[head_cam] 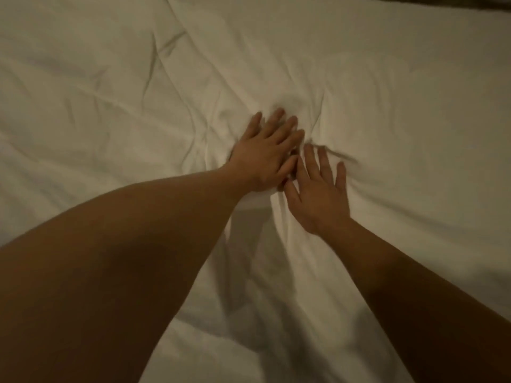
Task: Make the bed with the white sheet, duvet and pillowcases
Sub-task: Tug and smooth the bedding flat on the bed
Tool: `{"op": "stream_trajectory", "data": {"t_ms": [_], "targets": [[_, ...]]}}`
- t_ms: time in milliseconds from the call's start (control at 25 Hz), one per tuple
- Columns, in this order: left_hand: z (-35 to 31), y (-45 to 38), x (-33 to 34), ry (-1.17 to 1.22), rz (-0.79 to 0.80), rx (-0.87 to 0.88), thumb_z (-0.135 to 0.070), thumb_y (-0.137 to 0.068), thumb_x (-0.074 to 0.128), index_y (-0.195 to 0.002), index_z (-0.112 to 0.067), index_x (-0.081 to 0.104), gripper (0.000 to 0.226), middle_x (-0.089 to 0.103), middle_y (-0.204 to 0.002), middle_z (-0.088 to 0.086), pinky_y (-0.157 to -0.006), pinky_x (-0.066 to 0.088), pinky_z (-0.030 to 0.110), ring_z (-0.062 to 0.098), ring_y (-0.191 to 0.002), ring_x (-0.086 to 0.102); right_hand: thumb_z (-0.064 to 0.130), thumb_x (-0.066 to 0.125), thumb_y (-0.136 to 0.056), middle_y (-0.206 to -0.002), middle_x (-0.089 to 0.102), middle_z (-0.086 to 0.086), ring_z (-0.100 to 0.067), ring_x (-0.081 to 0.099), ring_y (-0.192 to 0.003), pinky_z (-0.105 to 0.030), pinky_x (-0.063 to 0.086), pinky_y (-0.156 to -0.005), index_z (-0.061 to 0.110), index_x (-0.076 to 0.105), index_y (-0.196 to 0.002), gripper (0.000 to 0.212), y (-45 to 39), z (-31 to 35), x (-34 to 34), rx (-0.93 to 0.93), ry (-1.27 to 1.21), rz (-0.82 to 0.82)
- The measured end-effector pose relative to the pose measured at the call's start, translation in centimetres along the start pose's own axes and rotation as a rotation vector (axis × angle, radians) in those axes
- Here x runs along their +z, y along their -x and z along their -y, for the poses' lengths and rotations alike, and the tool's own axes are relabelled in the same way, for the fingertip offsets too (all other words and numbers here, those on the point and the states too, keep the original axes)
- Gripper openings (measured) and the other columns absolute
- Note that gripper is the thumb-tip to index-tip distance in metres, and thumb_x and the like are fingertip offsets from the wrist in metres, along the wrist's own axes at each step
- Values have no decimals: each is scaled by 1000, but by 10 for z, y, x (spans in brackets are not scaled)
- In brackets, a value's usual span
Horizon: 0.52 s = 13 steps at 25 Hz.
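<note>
A white duvet (pixel 373 87) covers nearly the whole view, soft and creased, with folds running out from its middle. My left hand (pixel 266 150) lies flat on it, fingers straight and pointing away from me. My right hand (pixel 318 194) presses the fabric just to its right, fingers spread and straight; the two hands touch at the thumbs. The cloth bunches into small wrinkles around the fingertips. No pillowcase or separate sheet shows.
A thin dark strip (pixel 456 0) runs along the top right corner, beyond the far edge of the bed. My two bare forearms fill the lower part of the view.
</note>
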<state>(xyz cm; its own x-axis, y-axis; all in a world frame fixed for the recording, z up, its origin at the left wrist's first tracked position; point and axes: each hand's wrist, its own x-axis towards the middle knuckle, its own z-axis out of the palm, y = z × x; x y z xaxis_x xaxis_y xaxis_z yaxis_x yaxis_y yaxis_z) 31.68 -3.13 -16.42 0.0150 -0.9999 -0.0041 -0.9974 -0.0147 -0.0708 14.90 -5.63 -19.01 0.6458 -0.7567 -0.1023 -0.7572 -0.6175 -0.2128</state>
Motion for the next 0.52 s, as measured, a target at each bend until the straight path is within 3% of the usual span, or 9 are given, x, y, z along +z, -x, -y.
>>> {"op": "stream_trajectory", "data": {"t_ms": [120, 320, 520], "targets": [[37, -32, 2, -12, 31, -34, -57, -100, 10, -159, -31, 21, 66, 12, -168, -2, -123, -3, 50, 23, -155, 0, 56, 5, -101, -169, -4, 3, -17, -10, -154, -50, -7, -123, 29, 0, -160, 65, -48, -1, -4, 33, 14, -33], [82, -26, 40, 105, 91, -236, -67, -97, 15, -160, -34, 10, 72, 0, -169, -3, -123, -4, 48, 19, -154, -7, 64, 2, -99, -168, -10, 7, -18, -10, -154, -50, -7, -123, 32, -5, -160, 69, -100, -28, 0, 207, 38, 19], [85, -75, 38, 107, 48, -82, -61, -99, 17, -161, -26, 9, 71, 2, -169, 4, -122, -3, 55, 26, -155, -8, 61, 5, -101, -168, -9, 7, -22, -9, -154, -53, -4, -122, 35, -4, -159, 65, -131, -7, 6, 164, 13, -9]]}}
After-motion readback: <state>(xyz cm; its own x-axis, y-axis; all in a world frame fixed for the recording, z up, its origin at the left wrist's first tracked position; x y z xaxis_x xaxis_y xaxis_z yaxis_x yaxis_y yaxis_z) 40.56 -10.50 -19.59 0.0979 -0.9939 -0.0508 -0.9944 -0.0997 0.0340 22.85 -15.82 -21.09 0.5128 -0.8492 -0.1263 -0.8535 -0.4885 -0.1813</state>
